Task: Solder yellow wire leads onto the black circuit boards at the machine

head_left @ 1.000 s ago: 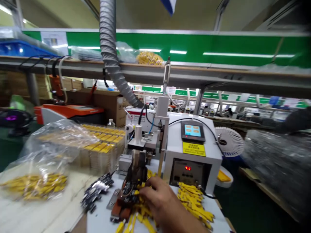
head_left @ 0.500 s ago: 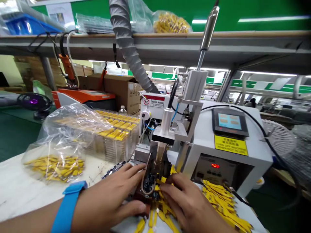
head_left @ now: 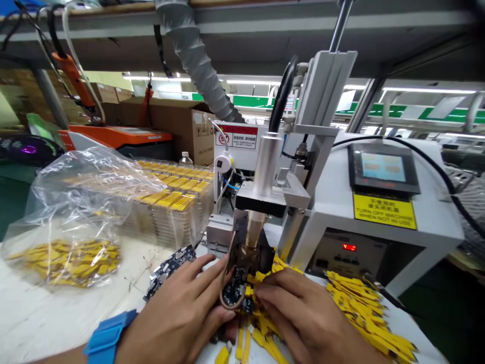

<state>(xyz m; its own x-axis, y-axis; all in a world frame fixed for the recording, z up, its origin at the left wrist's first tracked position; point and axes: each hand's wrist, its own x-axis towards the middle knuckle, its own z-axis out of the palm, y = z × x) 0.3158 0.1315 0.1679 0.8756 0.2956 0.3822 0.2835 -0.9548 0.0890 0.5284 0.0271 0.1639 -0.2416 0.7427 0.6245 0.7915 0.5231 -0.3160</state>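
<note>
A small dark circuit board [head_left: 232, 294] lies beneath the brass-coloured head [head_left: 253, 235] of a bench press machine. A thin bent tube [head_left: 223, 283] loops in front of it. My left hand [head_left: 182, 308], wearing a blue wristband [head_left: 109, 336], closes thumb and fingers on the board's left side; its fingertips are partly hidden. On the other side my right hand [head_left: 303, 313] pinches a yellow flat strip [head_left: 249, 291] at the board's right edge. More yellow strips [head_left: 261, 344] lie loosely under and between both hands. Several dark circuit boards [head_left: 168, 270] are piled beyond my left hand.
Yellow strips [head_left: 364, 313] are heaped right of my right hand, before the machine's control box [head_left: 386, 222]. A clear bag [head_left: 64, 258] of yellow strips and stacked clear trays [head_left: 166, 217] stand at left. A grey hose [head_left: 200, 60] hangs overhead.
The view has moved closer and lower, so the shelf sits higher in the picture. My left thumb has drawn nearer the fingers at the board. My right hand stays at the board's right edge.
</note>
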